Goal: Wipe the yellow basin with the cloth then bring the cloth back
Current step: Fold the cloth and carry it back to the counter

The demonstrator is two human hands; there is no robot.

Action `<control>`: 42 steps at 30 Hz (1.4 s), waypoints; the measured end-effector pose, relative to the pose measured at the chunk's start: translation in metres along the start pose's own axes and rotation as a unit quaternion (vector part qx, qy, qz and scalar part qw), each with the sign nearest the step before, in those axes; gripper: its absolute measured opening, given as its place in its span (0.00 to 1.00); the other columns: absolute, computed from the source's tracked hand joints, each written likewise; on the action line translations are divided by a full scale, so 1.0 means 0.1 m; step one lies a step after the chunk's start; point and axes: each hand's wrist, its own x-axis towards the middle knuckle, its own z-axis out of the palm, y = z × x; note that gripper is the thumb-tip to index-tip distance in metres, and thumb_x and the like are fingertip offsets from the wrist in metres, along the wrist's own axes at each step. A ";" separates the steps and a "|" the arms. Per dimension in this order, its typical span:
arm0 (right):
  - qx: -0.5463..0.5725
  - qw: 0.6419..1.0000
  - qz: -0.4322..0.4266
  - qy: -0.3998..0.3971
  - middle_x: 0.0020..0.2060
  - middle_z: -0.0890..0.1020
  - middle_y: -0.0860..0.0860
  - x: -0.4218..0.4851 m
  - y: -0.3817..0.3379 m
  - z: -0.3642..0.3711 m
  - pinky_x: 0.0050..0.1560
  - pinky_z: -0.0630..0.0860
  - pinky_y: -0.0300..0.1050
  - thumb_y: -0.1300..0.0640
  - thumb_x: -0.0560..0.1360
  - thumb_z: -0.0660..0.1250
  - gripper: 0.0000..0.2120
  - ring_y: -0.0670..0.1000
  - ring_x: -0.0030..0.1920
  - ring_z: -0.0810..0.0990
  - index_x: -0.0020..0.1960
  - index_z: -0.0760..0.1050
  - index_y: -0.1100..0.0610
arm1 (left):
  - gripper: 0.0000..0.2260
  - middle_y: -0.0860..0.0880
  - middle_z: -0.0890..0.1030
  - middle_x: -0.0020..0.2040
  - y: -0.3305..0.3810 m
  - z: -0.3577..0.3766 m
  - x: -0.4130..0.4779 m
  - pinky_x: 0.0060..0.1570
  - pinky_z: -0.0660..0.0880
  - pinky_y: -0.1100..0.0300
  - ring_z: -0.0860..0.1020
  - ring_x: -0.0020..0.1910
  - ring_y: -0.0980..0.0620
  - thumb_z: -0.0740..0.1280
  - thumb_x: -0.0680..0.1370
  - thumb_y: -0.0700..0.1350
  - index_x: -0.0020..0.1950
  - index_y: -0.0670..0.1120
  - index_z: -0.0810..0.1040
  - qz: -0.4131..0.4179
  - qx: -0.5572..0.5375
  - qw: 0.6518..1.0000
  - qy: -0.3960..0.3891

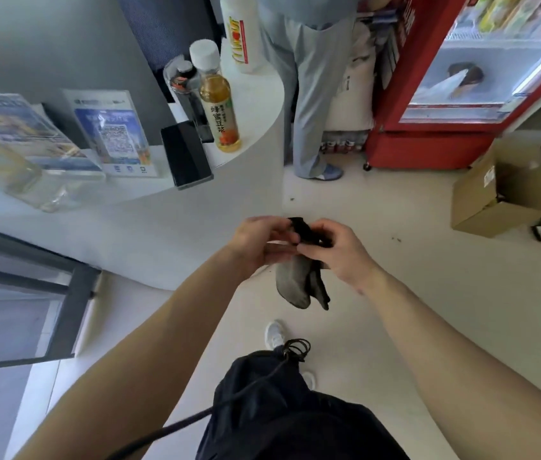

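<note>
A dark grey cloth (297, 283) hangs in front of me at waist height, bunched at its top and drooping below. My left hand (259, 244) pinches its upper left part. My right hand (339, 252) grips its upper right part, fingers closed over the dark fold. Both hands are close together above the pale floor. No yellow basin shows in the head view.
A white rounded counter (256, 104) stands at the left with a juice bottle (217, 97), a black phone (186, 154) and leaflet stands. Another person (309, 81) stands beyond it. A red drinks fridge (455, 88) and a cardboard box (501, 194) are at the right.
</note>
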 end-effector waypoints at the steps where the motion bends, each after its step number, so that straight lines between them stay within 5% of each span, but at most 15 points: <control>1: 0.016 1.000 0.019 -0.015 0.42 0.83 0.46 0.08 -0.04 -0.11 0.47 0.80 0.50 0.65 0.75 0.72 0.09 0.48 0.46 0.81 0.49 0.80 0.52 | 0.04 0.45 0.83 0.39 0.04 -0.01 0.09 0.33 0.76 0.61 0.83 0.36 0.48 0.65 0.79 0.40 0.49 0.44 0.80 0.025 0.075 0.997 0.004; 4: 0.130 0.986 0.084 -0.057 0.44 0.84 0.51 0.33 -0.20 -0.41 0.45 0.79 0.49 0.65 0.77 0.67 0.09 0.52 0.47 0.82 0.49 0.83 0.53 | 0.18 0.47 0.79 0.53 0.09 -0.02 0.34 0.47 0.74 0.58 0.78 0.51 0.49 0.71 0.74 0.37 0.63 0.47 0.75 0.102 0.245 0.964 -0.014; 7: 0.233 0.962 0.110 -0.096 0.48 0.84 0.60 0.55 -0.40 -0.67 0.51 0.80 0.50 0.63 0.71 0.66 0.14 0.57 0.48 0.82 0.55 0.81 0.61 | 0.35 0.48 0.77 0.62 0.15 0.08 0.44 0.62 0.74 0.56 0.77 0.60 0.51 0.78 0.67 0.42 0.72 0.46 0.69 0.085 0.209 0.967 -0.116; 10: 0.250 0.955 0.083 -0.138 0.50 0.85 0.61 0.74 -0.60 -0.93 0.52 0.82 0.49 0.60 0.69 0.68 0.18 0.56 0.49 0.84 0.58 0.80 0.64 | 0.19 0.50 0.81 0.44 0.35 0.22 0.48 0.52 0.75 0.57 0.79 0.45 0.53 0.79 0.64 0.46 0.51 0.44 0.79 0.139 0.175 0.967 -0.121; 13: 0.290 0.936 0.067 -0.188 0.51 0.85 0.58 0.93 -0.67 -1.21 0.53 0.81 0.48 0.54 0.65 0.78 0.20 0.55 0.52 0.84 0.55 0.84 0.60 | 0.10 0.54 0.75 0.34 0.61 0.43 0.45 0.38 0.69 0.61 0.74 0.37 0.55 0.76 0.67 0.43 0.39 0.48 0.75 0.194 0.144 0.965 -0.103; 15: 0.312 0.922 0.082 -0.216 0.58 0.83 0.57 1.08 -0.62 -1.37 0.61 0.78 0.51 0.45 0.59 0.83 0.34 0.55 0.59 0.82 0.60 0.82 0.58 | 0.09 0.52 0.74 0.34 0.78 0.61 0.42 0.37 0.67 0.60 0.74 0.37 0.54 0.75 0.69 0.43 0.39 0.49 0.74 0.216 0.124 0.963 -0.101; 17: 0.309 0.908 0.104 -0.262 0.69 0.75 0.59 1.22 -0.58 -1.49 0.71 0.69 0.57 0.38 0.57 0.83 0.52 0.58 0.69 0.74 0.74 0.69 0.59 | 0.08 0.48 0.77 0.37 0.96 0.82 0.39 0.41 0.73 0.58 0.77 0.40 0.51 0.75 0.69 0.43 0.42 0.46 0.76 0.226 0.085 0.967 -0.080; 19: 0.311 0.879 0.113 -0.344 0.76 0.66 0.59 1.31 -0.55 -1.54 0.75 0.61 0.60 0.38 0.59 0.81 0.59 0.60 0.75 0.66 0.79 0.57 0.59 | 0.11 0.41 0.82 0.45 1.15 1.03 0.33 0.50 0.79 0.50 0.82 0.48 0.44 0.74 0.70 0.41 0.51 0.42 0.80 0.222 0.016 0.974 -0.031; 22: 0.263 0.861 0.122 -0.419 0.76 0.66 0.58 1.39 -0.58 -1.65 0.76 0.58 0.62 0.41 0.61 0.82 0.53 0.59 0.76 0.64 0.78 0.62 0.57 | 0.10 0.41 0.86 0.50 1.36 1.22 0.31 0.50 0.81 0.53 0.84 0.50 0.44 0.70 0.76 0.39 0.57 0.39 0.81 0.227 -0.084 0.968 0.067; 25: 0.090 0.917 0.067 -0.382 0.60 0.82 0.54 1.43 -0.65 -1.73 0.64 0.73 0.54 0.48 0.65 0.81 0.26 0.58 0.64 0.78 0.61 0.82 0.52 | 0.10 0.43 0.87 0.49 1.37 1.23 0.39 0.44 0.81 0.56 0.85 0.49 0.47 0.68 0.79 0.45 0.55 0.42 0.84 0.191 -0.226 0.945 0.139; 28: 0.053 0.949 0.042 -0.307 0.56 0.85 0.55 1.48 -0.69 -1.77 0.62 0.77 0.52 0.62 0.75 0.72 0.13 0.58 0.60 0.82 0.60 0.80 0.58 | 0.18 0.43 0.86 0.52 1.02 1.28 0.52 0.50 0.80 0.54 0.85 0.52 0.48 0.65 0.80 0.58 0.51 0.46 0.86 0.123 -0.294 0.935 0.155; 32: 0.022 0.949 0.091 -0.301 0.55 0.85 0.56 1.56 -0.68 -1.78 0.64 0.76 0.57 0.62 0.77 0.70 0.11 0.56 0.57 0.83 0.59 0.80 0.59 | 0.18 0.40 0.83 0.52 0.40 1.43 0.65 0.51 0.77 0.51 0.82 0.47 0.44 0.68 0.76 0.62 0.57 0.51 0.78 -0.020 -0.236 0.960 0.148; 37: 0.004 0.930 0.174 -0.324 0.54 0.85 0.59 1.62 -0.60 -1.78 0.58 0.79 0.52 0.64 0.77 0.69 0.10 0.58 0.57 0.84 0.58 0.80 0.62 | 0.19 0.45 0.82 0.52 0.20 1.48 0.66 0.51 0.77 0.54 0.81 0.48 0.48 0.74 0.75 0.41 0.64 0.49 0.78 0.096 -0.233 0.934 0.253; 40: -0.099 0.957 0.159 -0.223 0.50 0.86 0.57 1.65 -0.51 -1.69 0.54 0.81 0.53 0.61 0.73 0.74 0.08 0.58 0.54 0.84 0.52 0.81 0.58 | 0.24 0.44 0.81 0.55 0.14 1.40 0.63 0.55 0.79 0.55 0.81 0.49 0.49 0.76 0.72 0.39 0.66 0.49 0.77 0.098 -0.067 0.950 0.289; 42: -0.199 0.953 0.109 -0.202 0.57 0.82 0.50 1.67 -0.47 -1.62 0.61 0.78 0.56 0.55 0.69 0.79 0.24 0.54 0.58 0.81 0.63 0.77 0.55 | 0.30 0.47 0.80 0.59 0.12 1.35 0.62 0.57 0.78 0.55 0.80 0.54 0.49 0.79 0.69 0.43 0.69 0.50 0.75 0.073 0.127 0.942 0.301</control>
